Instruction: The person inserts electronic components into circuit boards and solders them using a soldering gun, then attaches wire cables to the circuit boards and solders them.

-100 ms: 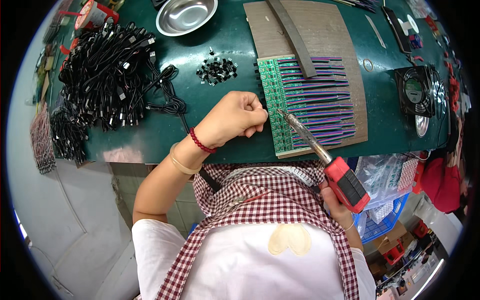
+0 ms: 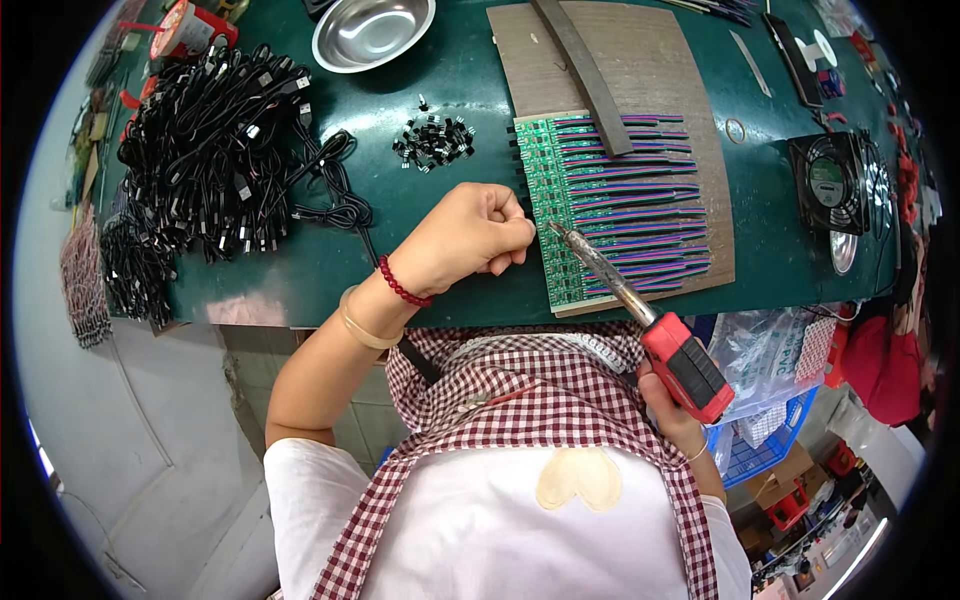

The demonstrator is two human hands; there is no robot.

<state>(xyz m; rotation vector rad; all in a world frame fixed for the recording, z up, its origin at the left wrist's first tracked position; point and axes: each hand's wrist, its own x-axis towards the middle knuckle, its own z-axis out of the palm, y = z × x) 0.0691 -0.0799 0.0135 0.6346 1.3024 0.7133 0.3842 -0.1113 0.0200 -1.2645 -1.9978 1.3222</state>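
A soldering iron with a red and black handle is gripped in my right hand. Its metal tip points up and left, at the green circuit boards; whether it touches them I cannot tell. Flat striped wires run rightward from the boards, several side by side. My left hand is closed at the boards' left edge, its fingers pinched; what they hold is hidden. A black cable passes behind the left wrist. Under the boards lies a brown backing board.
A flat grey bar lies across the wires. Left are small black connectors and a heap of black USB cables. A steel bowl sits at the back. A black fan stands at right, above a blue basket.
The soldering iron has shifted slightly left, tip and handle together, with my right hand. My left hand has stayed where it was.
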